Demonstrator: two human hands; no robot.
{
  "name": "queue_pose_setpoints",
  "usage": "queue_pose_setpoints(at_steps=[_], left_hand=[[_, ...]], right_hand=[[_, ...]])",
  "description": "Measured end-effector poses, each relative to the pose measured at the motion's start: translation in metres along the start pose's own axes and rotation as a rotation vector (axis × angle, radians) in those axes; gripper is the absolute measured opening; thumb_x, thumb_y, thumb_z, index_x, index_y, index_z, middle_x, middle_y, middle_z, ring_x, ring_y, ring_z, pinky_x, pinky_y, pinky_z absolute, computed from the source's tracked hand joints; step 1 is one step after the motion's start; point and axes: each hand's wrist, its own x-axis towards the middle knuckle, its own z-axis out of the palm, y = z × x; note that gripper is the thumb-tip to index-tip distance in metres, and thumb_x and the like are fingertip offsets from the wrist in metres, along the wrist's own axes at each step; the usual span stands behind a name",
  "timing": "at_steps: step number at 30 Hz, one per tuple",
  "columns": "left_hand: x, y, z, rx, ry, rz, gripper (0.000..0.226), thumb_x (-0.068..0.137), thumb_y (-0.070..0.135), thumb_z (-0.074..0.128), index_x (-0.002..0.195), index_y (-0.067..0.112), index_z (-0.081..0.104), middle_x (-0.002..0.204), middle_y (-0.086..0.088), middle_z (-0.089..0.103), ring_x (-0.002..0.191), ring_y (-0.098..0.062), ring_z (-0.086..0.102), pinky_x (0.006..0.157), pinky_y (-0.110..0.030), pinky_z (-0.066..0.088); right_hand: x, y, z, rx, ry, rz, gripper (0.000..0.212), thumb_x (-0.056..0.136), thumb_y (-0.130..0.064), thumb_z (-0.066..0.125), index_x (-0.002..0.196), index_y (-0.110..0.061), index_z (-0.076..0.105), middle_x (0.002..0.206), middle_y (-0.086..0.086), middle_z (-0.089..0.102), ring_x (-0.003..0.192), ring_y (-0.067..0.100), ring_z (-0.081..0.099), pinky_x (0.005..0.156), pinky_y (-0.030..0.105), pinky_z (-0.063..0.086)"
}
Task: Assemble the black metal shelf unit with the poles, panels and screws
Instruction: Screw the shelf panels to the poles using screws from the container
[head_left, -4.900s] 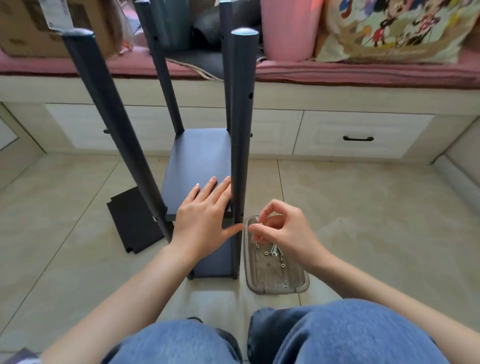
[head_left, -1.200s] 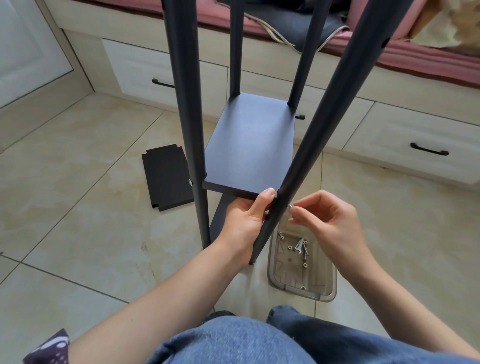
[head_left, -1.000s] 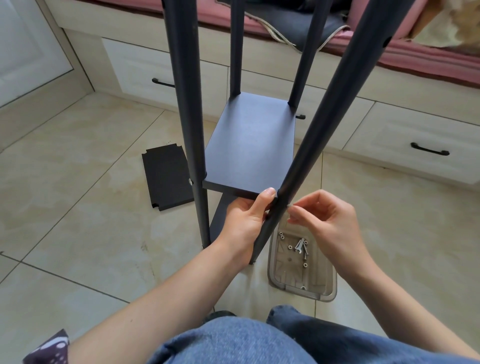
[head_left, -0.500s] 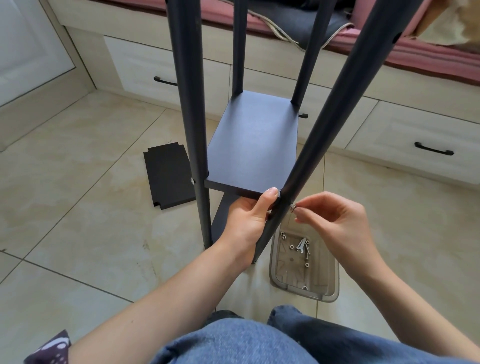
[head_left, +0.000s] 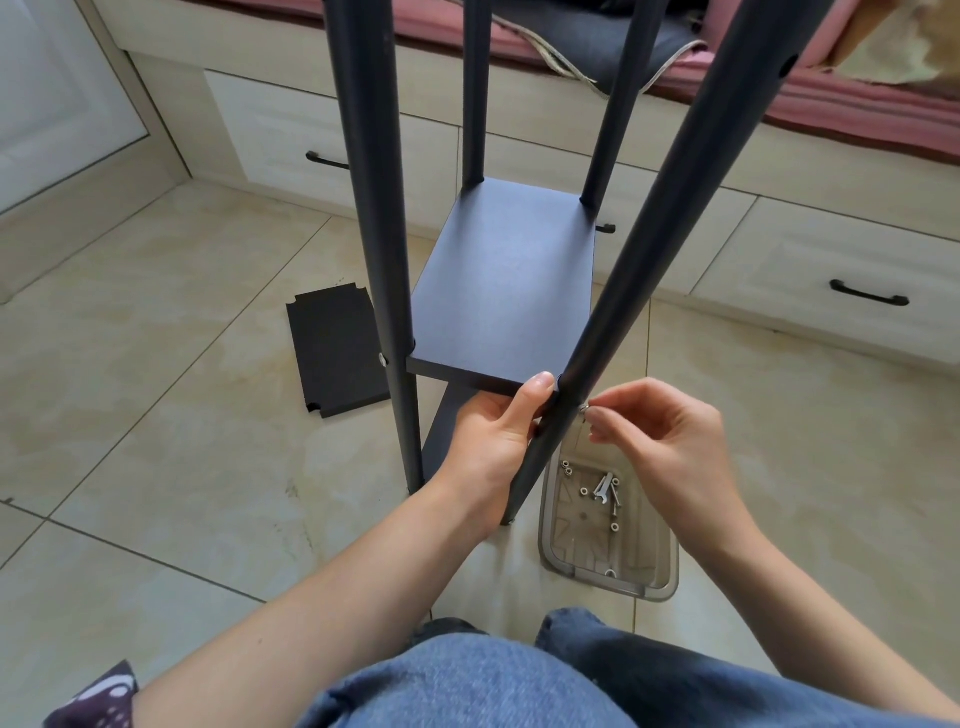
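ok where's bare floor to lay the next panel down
Bare tile lies left of the spare panel and right of the screw tray, toward the drawers. It is crowded between the near poles, where both hands work.

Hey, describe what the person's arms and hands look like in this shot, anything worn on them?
Both forearms are bare, with no sleeves in view. The left hand and right hand wear no gloves, and no rings, watch or bracelets show. Fingernails look short and unpainted. Blue denim jeans cover the lap below.
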Motion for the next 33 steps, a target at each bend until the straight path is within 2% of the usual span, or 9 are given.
queue_pose_setpoints(at_steps=[7, 12, 16, 20, 22, 26, 28, 33], left_hand=[[-0.002, 0.0, 0.001, -0.002, -0.002, 0.006, 0.027, 0.098, 0.033, 0.06, 0.095, 0.011, 0.074, 0.109, -0.024, 0.071, 0.11, -0.04, 0.064, 0.1, -0.044, 0.051], [-0.003, 0.001, 0.001, -0.003, -0.004, 0.002, 0.026, 0.098, 0.032, 0.06, 0.091, 0.012, 0.074, 0.108, -0.026, 0.07, 0.107, -0.041, 0.066, 0.1, -0.044, 0.051], [-0.003, 0.002, 0.001, -0.01, -0.021, 0.016, 0.024, 0.098, 0.032, 0.06, 0.093, 0.013, 0.075, 0.111, -0.026, 0.069, 0.097, -0.029, 0.066, 0.092, -0.037, 0.052], [-0.003, 0.002, 0.0, -0.012, -0.033, 0.019, 0.025, 0.097, 0.033, 0.061, 0.084, 0.02, 0.077, 0.11, -0.026, 0.069, 0.095, -0.028, 0.066, 0.093, -0.038, 0.051], [-0.003, 0.002, -0.001, -0.013, -0.037, 0.025, 0.024, 0.098, 0.032, 0.061, 0.085, 0.019, 0.076, 0.11, -0.026, 0.069, 0.095, -0.027, 0.066, 0.092, -0.038, 0.051], [-0.002, 0.001, -0.001, -0.012, -0.036, 0.026, 0.023, 0.098, 0.032, 0.061, 0.085, 0.019, 0.076, 0.109, -0.024, 0.07, 0.096, -0.028, 0.067, 0.094, -0.039, 0.052], [-0.003, 0.0, -0.001, -0.007, -0.035, 0.022, 0.024, 0.097, 0.033, 0.061, 0.083, 0.021, 0.077, 0.109, -0.022, 0.071, 0.099, -0.034, 0.068, 0.096, -0.04, 0.052], [-0.001, -0.001, -0.002, 0.007, -0.037, 0.019, 0.024, 0.097, 0.035, 0.06, 0.096, 0.015, 0.075, 0.11, -0.018, 0.073, 0.109, -0.036, 0.066, 0.097, -0.039, 0.053]], right_hand=[[-0.001, 0.0, 0.0, -0.029, -0.005, -0.016, 0.004, 0.084, -0.008, 0.074, 0.084, -0.012, 0.072, 0.076, 0.002, 0.072, 0.069, 0.017, 0.07, 0.069, 0.033, 0.06], [-0.002, 0.0, 0.0, -0.03, 0.002, -0.01, 0.004, 0.084, -0.008, 0.074, 0.083, -0.011, 0.071, 0.076, 0.004, 0.071, 0.069, 0.019, 0.069, 0.069, 0.037, 0.059], [-0.002, 0.001, 0.001, -0.036, 0.005, -0.018, 0.006, 0.085, -0.006, 0.073, 0.082, -0.011, 0.07, 0.074, 0.005, 0.07, 0.068, 0.02, 0.069, 0.069, 0.039, 0.059], [0.0, 0.002, 0.001, -0.021, 0.018, -0.017, 0.008, 0.084, -0.004, 0.073, 0.081, -0.01, 0.07, 0.073, 0.007, 0.07, 0.067, 0.024, 0.068, 0.069, 0.043, 0.058], [0.0, 0.002, 0.002, -0.017, 0.014, -0.022, 0.007, 0.084, -0.004, 0.074, 0.081, -0.009, 0.07, 0.073, 0.005, 0.07, 0.068, 0.023, 0.068, 0.069, 0.041, 0.058], [0.002, 0.005, 0.002, -0.026, 0.031, -0.012, 0.007, 0.085, -0.004, 0.073, 0.081, -0.009, 0.069, 0.073, 0.004, 0.07, 0.067, 0.019, 0.069, 0.068, 0.036, 0.058], [0.006, 0.005, 0.002, -0.012, 0.062, 0.0, 0.007, 0.086, -0.004, 0.072, 0.082, -0.008, 0.068, 0.074, 0.005, 0.07, 0.067, 0.018, 0.069, 0.069, 0.036, 0.058], [0.013, 0.002, 0.004, 0.015, 0.051, -0.01, 0.006, 0.087, -0.003, 0.071, 0.084, -0.004, 0.066, 0.077, 0.008, 0.071, 0.068, 0.021, 0.071, 0.071, 0.038, 0.06]])
